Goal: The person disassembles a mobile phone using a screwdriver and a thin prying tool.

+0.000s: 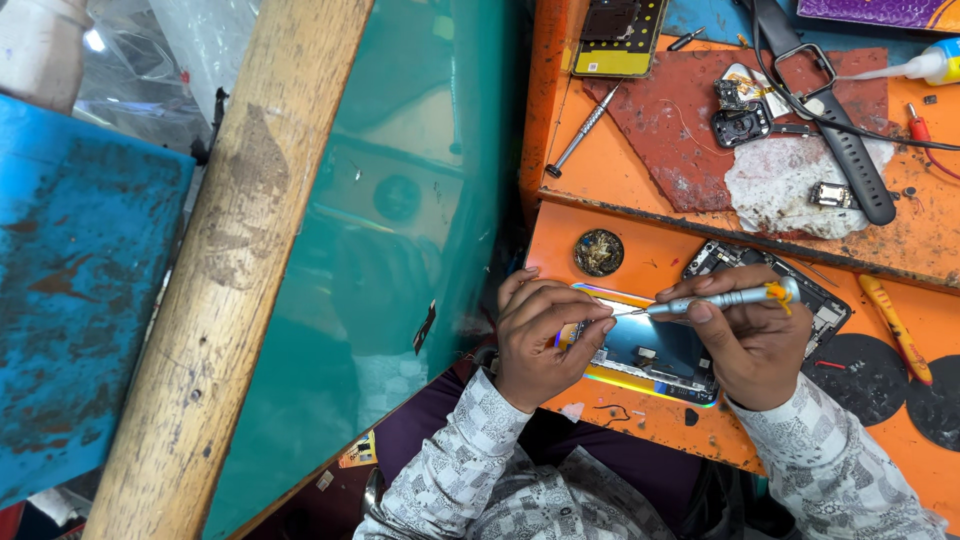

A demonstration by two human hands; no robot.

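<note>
Right hand (755,345) fingers gripped silver screwdriver (715,300) | left hand (540,335) fingers curled, steadying opened phone (650,350) at orange table (640,250) front edge | round tin (599,252) just behind | black mats (865,375) right, open room between

Counted: two screwdrivers, one held (715,299) and one beyond the grip (583,130); two opened phones (650,352) (770,290); one glue bottle (925,66).

Phone-repair workshop: orange workbench (640,190), loose screwdriver (583,130), opened phone (650,350).
</note>
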